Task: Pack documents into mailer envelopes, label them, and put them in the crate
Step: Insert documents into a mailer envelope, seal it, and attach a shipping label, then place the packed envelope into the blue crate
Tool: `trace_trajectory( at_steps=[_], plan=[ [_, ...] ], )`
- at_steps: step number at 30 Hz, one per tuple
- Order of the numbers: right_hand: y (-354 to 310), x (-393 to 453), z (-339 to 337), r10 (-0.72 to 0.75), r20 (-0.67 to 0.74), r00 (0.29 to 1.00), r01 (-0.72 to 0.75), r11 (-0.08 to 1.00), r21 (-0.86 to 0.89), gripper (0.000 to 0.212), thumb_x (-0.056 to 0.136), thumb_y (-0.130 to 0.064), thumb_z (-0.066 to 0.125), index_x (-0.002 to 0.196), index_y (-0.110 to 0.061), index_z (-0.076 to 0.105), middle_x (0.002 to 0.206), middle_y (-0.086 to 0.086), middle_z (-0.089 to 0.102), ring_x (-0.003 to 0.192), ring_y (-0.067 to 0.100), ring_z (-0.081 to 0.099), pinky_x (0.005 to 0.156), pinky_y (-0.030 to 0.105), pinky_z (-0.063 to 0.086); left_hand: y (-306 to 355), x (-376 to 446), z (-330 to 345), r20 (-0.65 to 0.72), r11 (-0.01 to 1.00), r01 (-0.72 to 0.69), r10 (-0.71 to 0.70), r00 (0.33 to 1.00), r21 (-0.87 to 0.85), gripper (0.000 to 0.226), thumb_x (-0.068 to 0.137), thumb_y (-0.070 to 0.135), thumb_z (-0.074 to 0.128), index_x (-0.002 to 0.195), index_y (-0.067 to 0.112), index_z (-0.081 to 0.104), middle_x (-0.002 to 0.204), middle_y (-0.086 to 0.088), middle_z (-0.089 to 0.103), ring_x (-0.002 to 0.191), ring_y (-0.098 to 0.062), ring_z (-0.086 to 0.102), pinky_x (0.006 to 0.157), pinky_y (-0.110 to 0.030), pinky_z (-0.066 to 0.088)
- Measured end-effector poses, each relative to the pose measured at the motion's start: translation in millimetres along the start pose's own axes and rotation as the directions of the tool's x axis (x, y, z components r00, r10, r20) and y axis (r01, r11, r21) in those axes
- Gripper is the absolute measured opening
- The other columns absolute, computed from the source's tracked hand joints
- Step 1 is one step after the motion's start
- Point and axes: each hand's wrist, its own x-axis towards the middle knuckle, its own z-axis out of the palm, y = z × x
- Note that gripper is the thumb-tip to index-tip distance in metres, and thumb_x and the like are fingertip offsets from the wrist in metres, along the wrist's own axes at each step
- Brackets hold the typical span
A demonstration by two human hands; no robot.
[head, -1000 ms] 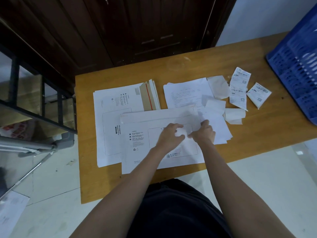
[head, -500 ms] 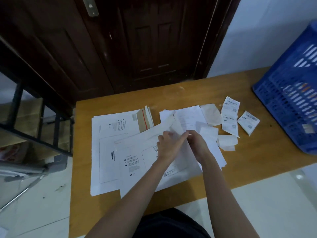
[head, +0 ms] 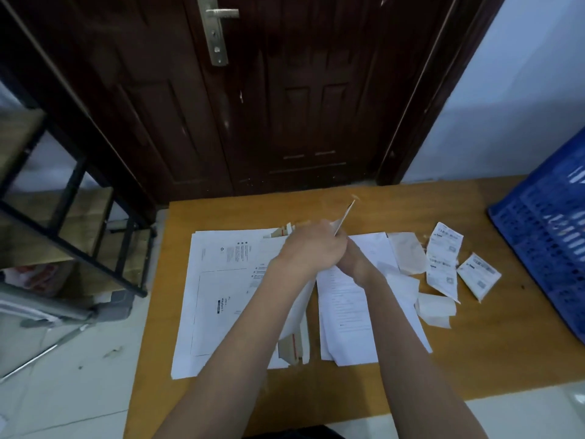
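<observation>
Lifting the mailer (head: 297, 315) off the bench (head: 474, 350) on edge; left hand (head: 311, 248) gripped it, right hand (head: 356, 264) half hidden, grip unclear. Labelling looked done.

table (head: 411, 369): smooth matt wood | crate (head: 544, 248): blue plastic lattice | mailer (head: 221, 296): white matt paper
</observation>
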Motion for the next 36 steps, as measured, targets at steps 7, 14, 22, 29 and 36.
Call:
trace_trajectory(
  at_steps=[7,14,22,29,36],
  plan=[
    [-12.9,9.2,-1.8,-0.032,-0.025,0.999,0.037,0.980,0.194,0.038,0.077,-0.003,0.073,0.109,-0.015,0.054,0.120,0.001,0.064,0.119,0.018,0.053,0.110,0.046,0.033,-30.4,-4.0,-78.9,0.189,0.972,-0.042,0.087,0.978,-0.232,0.024,0.093,0.025,0.046,0.103,0.013,0.065,0.096,-0.003,0.070,0.081,-0.022,0.070,0.060,-0.025,0.055],
    [-18.1,6.3,-9.9,-0.082,0.066,0.994,0.051,0.922,0.383,0.033,0.088,-0.009,0.061,0.120,-0.014,0.063,0.120,0.005,0.067,0.112,0.022,0.063,0.098,0.040,0.047,-102.2,-11.8,-104.1,0.072,0.634,-0.065,0.189,0.979,-0.770,0.041,0.089,0.048,0.055,0.119,0.022,0.065,0.114,-0.006,0.069,0.104,-0.023,0.067,0.083,-0.036,0.057],
    [-13.8,1.7,-9.2,0.071,-0.034,0.997,-0.050,0.904,0.426,0.030,0.088,-0.014,0.065,0.118,-0.013,0.065,0.116,0.005,0.070,0.107,0.024,0.067,0.095,0.046,0.051,-169.2,3.7,-35.5,0.104,0.039,0.104,-0.023,0.994,-0.994,0.080,0.077,0.081,0.036,0.123,0.023,0.065,0.127,-0.010,0.063,0.114,-0.034,0.061,0.092,-0.052,0.050],
    [-10.4,-2.4,-5.1,0.176,-0.219,0.960,-0.077,0.915,0.397,0.026,0.083,-0.020,0.072,0.109,-0.020,0.067,0.106,-0.002,0.073,0.093,0.018,0.071,0.078,0.035,0.056,-167.0,1.8,10.3,0.061,0.436,0.181,-0.275,0.959,-0.882,0.040,0.085,0.026,0.070,0.123,0.023,0.060,0.116,-0.005,0.069,0.102,-0.026,0.067,0.088,-0.047,0.054],
    [6.9,-18.2,-5.4,0.257,-0.318,0.913,-0.229,0.965,0.124,0.036,0.076,-0.027,0.077,0.107,-0.018,0.061,0.103,0.003,0.068,0.091,0.019,0.066,0.076,0.029,0.051,-163.7,11.0,15.8,0.003,0.271,0.106,-0.353,0.936,-0.957,0.034,0.083,0.017,0.072,0.116,0.023,0.063,0.108,-0.001,0.072,0.099,-0.022,0.068,0.088,-0.042,0.054]
  ],
)
